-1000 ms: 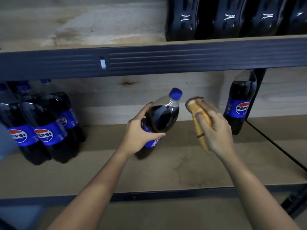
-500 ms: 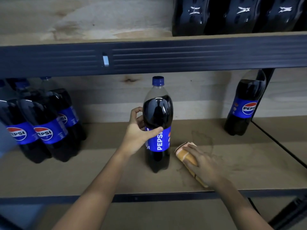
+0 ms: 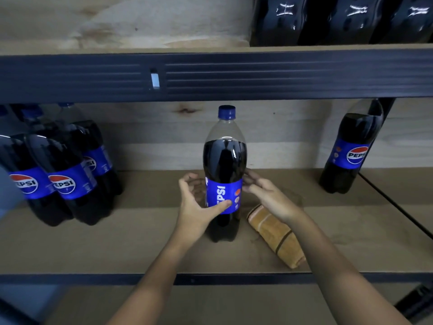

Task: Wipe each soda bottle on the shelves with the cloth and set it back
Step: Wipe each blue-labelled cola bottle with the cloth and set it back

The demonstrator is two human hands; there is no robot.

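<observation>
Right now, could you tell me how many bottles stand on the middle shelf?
5: three clustered at left, one in the centre, one at far right. More may hide behind the cluster.

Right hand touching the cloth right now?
Apart. The head view shows the right hand raised at the middle bottle's label, with the folded cloth lying alone on the shelf below the wrist.

the person is showing 2 bare forearms, wearing no visible sleeves; the left hand [image 3: 195, 205] and right hand [image 3: 269, 198] are wearing nothing.
</observation>
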